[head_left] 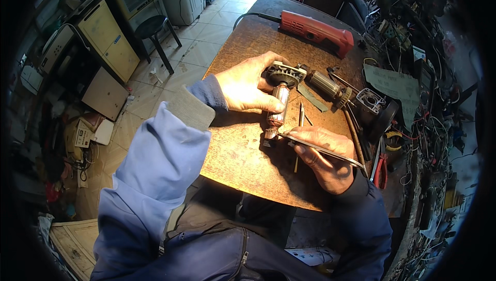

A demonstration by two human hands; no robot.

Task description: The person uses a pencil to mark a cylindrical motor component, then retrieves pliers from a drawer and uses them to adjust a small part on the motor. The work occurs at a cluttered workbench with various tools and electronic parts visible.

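Some left-hand fingers [267, 102] surround the motor armature [280, 94] (probably for steadiness), right-hand fingers [321, 137] pinching a slim tool [330, 152] beside its commutator [270, 133].

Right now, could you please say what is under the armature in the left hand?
Brown tabletop shows around the armature; whatever lies directly beneath it and the left hand is covered.

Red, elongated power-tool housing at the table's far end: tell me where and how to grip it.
Probably grip the red, elongated housing around its middle, coming from the near side: it lies crosswise, bare brown tabletop borders that side, and a black cable leaves its left end.
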